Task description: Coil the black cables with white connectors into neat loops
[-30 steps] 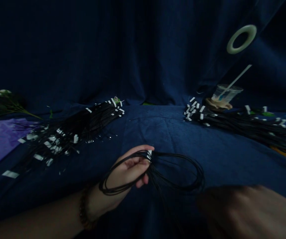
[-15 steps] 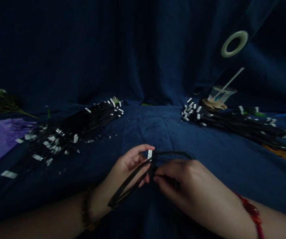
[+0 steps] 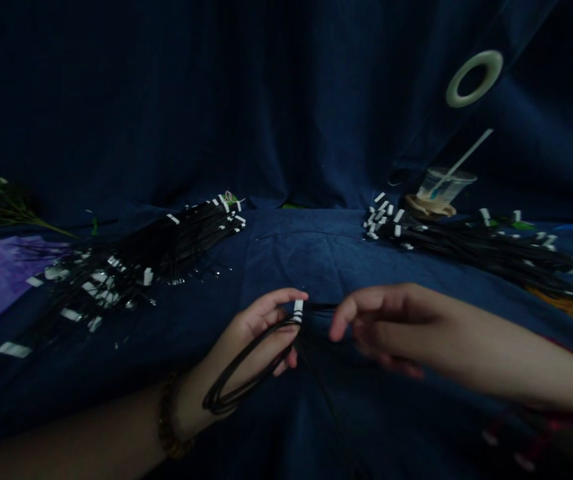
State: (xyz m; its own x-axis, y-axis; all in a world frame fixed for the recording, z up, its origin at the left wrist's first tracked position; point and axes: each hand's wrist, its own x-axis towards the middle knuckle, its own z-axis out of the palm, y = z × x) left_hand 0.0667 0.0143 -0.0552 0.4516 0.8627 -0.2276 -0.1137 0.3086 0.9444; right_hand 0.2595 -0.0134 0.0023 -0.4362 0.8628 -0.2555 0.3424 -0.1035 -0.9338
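Note:
My left hand (image 3: 261,340) is closed on a looped bundle of thin black cable (image 3: 236,357), pinching it between thumb and fingers. The loops hang toward the wrist, and a white tag (image 3: 298,309) shows at the fingertips. One loose strand trails downward from the pinch. To the right of it is my right hand (image 3: 391,323), slightly blurred, with its fingers loosely bent and apart. Its index finger is near the cable strands that extend right from the tag; they pass behind the hand, and whether it touches them I cannot tell.
Tagged black cables lie in a pile on the left (image 3: 166,240) and another on the right (image 3: 481,253). A clear cup (image 3: 444,187) with a straw stands behind the right pile. A tape roll (image 3: 475,79) hangs on the blue curtain. Purple sheeting (image 3: 1,277) and flowers (image 3: 1,200) are far left.
My right hand has moved right and slightly up, away from the left fingertips, and its pinch has opened. The left hand keeps its hold; the loops have shifted slightly toward the wrist.

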